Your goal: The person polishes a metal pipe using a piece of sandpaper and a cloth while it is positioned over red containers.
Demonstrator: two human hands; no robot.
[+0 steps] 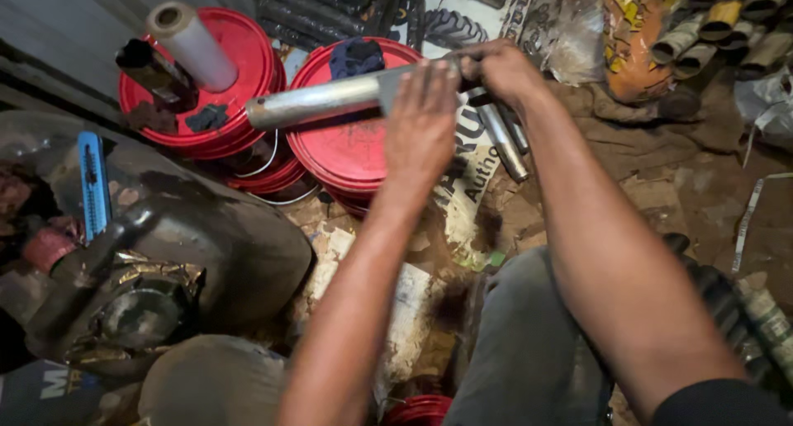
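Metal, dull grey and smooth, the tube (318, 101) lies nearly level across the upper middle of the frame, its long axis running left to right, the free end pointing left and slightly down over the red bucket lids (351, 149). Its right part is hidden under the left hand (421, 120), laid flat over it, fingers extended. The right hand (496, 66) is clenched around the far end, which cannot be made out. Behind, a plastic-wrap roll (192, 46) stands tilted.
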